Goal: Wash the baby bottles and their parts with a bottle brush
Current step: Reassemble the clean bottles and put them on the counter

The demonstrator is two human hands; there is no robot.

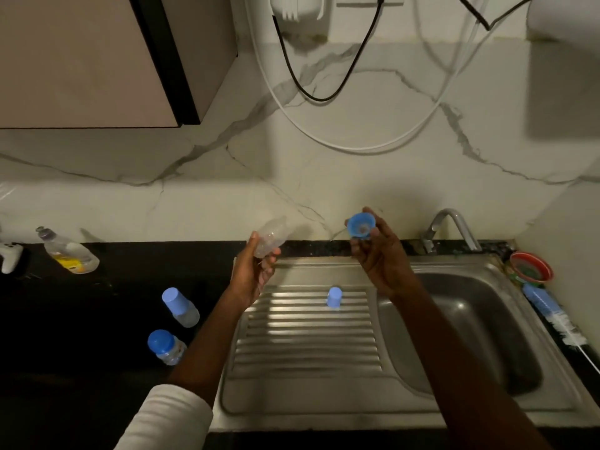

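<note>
Head view: your left hand (251, 271) grips the clear bottle (272, 237) above the drainboard (305, 336); your right hand (381, 254) pinches its blue collar (361, 225) with curled fingers, apart from the bottle; the bottle brush (552, 315) lies right of the sink (470, 336)

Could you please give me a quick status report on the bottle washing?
Left hand holds the clear bottle, right hand holds the blue collar. Brush lies untouched right of the sink. Nothing in the way.
</note>
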